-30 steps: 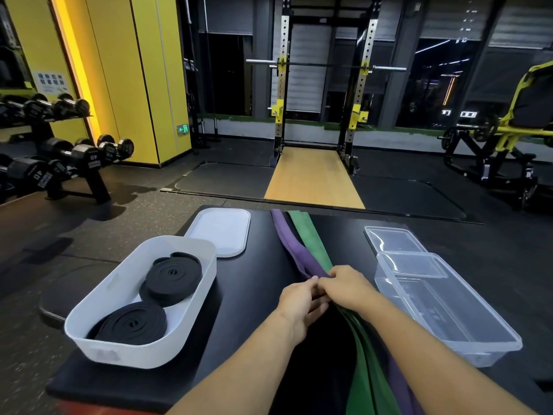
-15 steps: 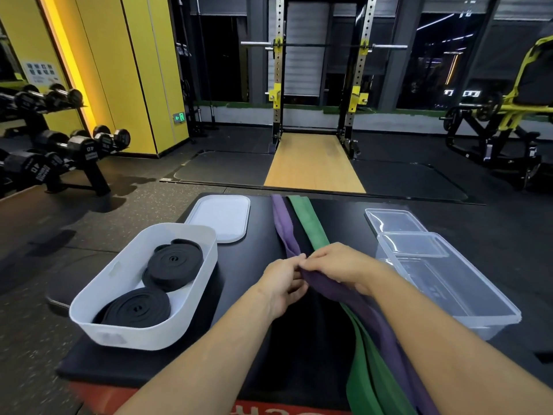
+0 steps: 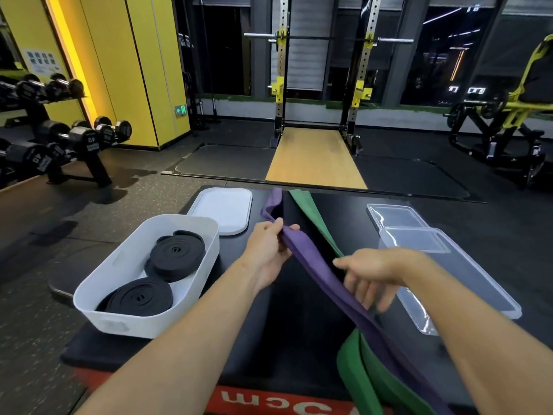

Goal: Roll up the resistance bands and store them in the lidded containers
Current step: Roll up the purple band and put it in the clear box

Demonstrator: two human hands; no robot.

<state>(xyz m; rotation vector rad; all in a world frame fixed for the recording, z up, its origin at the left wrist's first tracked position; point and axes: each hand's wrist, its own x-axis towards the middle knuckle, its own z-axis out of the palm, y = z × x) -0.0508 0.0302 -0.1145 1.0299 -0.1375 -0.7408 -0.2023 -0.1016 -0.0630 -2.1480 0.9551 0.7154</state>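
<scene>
A: Where is the purple band (image 3: 314, 262)?

B: Lifted off the black table (image 3: 299, 324), beside the green band (image 3: 311, 217) lying flat. The left hand (image 3: 266, 253) pinches it near its far end, likely to start a roll there.

A: And the right hand (image 3: 371, 274)?

B: Fingers spread loose against the band, gripping nothing, probably to guide it.

A: Which box?

B: The white bin (image 3: 143, 295) holds two black rolls (image 3: 176, 259); the clear container (image 3: 449, 274) stands empty, lid off
</scene>
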